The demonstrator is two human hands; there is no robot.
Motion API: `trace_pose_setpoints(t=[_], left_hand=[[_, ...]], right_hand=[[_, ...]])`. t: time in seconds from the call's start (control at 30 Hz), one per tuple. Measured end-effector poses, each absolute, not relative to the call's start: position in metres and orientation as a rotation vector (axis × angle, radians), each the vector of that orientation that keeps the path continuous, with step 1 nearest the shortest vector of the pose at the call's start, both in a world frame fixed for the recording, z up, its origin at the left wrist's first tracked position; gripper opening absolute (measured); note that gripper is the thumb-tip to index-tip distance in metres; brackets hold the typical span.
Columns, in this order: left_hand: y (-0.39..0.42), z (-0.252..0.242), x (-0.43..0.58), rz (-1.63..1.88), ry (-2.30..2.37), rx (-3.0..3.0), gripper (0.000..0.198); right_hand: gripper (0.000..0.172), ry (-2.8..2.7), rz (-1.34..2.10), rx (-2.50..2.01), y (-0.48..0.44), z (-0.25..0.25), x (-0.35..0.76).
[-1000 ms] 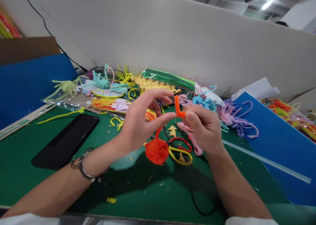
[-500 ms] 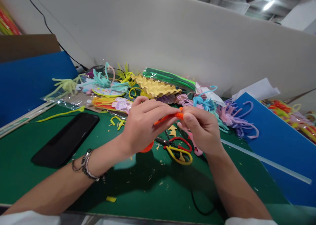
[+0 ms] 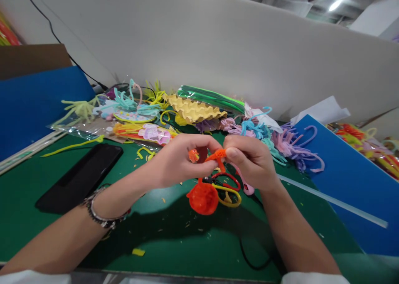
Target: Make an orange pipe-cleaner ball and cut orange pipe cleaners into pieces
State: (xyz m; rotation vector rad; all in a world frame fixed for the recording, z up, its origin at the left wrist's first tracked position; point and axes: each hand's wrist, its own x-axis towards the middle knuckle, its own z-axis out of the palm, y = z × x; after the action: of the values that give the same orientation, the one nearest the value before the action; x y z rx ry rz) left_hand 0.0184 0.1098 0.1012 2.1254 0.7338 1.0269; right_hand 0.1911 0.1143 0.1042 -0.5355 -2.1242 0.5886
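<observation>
Green table (image 3: 174, 250): one phone (image 3: 79, 179); two hands (image 3: 177, 161) (image 3: 253, 161) pinching one orange stem (image 3: 220, 154); one orange ball (image 3: 203, 199).

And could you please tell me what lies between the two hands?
The head view shows a bent orange fuzzy stem between the left hand and right hand, pinched in the latter.

The orange strip (image 3: 220, 153) looks fuzzy, and the orange ball (image 3: 204, 199) looks bumpy and rough. The black phone (image 3: 79, 178) is smooth. The clear bag (image 3: 75, 130) is shiny, crinkly plastic. The green table (image 3: 168, 246) looks smooth, the wall (image 3: 187, 47) dull.
</observation>
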Motion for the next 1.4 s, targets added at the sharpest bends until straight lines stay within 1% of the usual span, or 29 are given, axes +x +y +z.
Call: trace_pose_setpoints(t=[0.1,0.17,0.27,0.4,0.6,0.8,0.9,1.03,1.1,1.3,1.4], left_hand=[[0.113,0.1,0.016,1.265,0.727,2.665,0.005],[0.115,0.098,0.015,1.376,0.723,2.965,0.01],[0.117,0.095,0.013,1.543,0.76,3.219,0.012],[0.116,0.093,0.013,1.735,0.75,3.352,0.005],[0.115,0.091,0.016,1.597,1.003,3.447,0.012],[0.116,0.092,0.012,1.716,0.881,3.471,0.008],[0.115,0.092,0.013,1.714,0.849,3.359,0.009],[0.114,0.092,0.018,1.618,0.833,3.043,0.023],[0.113,0.093,0.02,1.557,0.786,2.853,0.023],[0.106,0.097,0.026,1.113,0.656,1.859,0.026],[0.105,0.095,0.03,0.991,0.61,1.511,0.024]], right_hand=[[0.029,-2.124,0.595,-0.533,0.113,0.104,0.19],[0.028,-2.139,0.598,-0.543,0.114,0.103,0.189],[0.029,-2.155,0.606,-0.557,0.115,0.103,0.188],[0.029,-2.154,0.613,-0.573,0.118,0.101,0.188],[0.032,-2.094,0.71,-0.646,0.118,0.097,0.186],[0.033,-2.056,0.764,-0.642,0.116,0.096,0.186],[0.033,-2.044,0.807,-0.612,0.116,0.097,0.186],[0.031,-2.07,0.8,-0.578,0.118,0.096,0.186],[0.031,-2.086,0.769,-0.558,0.118,0.096,0.185],[0.029,-2.115,0.604,-0.511,0.114,0.1,0.187],[0.025,-2.169,0.457,-0.515,0.109,0.105,0.186]])
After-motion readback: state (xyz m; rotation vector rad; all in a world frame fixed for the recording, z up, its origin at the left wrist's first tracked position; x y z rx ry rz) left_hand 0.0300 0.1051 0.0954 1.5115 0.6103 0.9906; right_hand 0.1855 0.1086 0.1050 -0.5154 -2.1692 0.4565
